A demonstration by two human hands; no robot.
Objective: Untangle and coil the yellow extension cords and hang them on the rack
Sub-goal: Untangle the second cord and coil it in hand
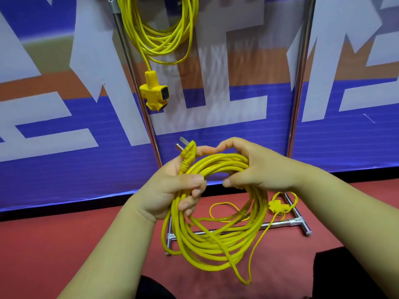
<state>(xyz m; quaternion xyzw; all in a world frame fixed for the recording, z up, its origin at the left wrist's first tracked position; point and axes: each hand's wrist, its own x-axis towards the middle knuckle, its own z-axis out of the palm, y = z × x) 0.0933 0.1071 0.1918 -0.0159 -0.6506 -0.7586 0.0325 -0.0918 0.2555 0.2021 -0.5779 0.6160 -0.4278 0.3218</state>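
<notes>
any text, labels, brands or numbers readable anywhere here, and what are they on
No text can be read here.
Banner: large white strokes, likely parts of big characters, cut off by the frame; unreadable.
Socket block on the hanging cord: no legible marking.
Plug of the coiled cord, gripped by the left hand and right hand: no legible marking.

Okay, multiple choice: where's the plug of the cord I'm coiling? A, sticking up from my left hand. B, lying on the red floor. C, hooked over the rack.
A: the plug pokes up above the left hand, which grips the coil beside the right hand.
</notes>
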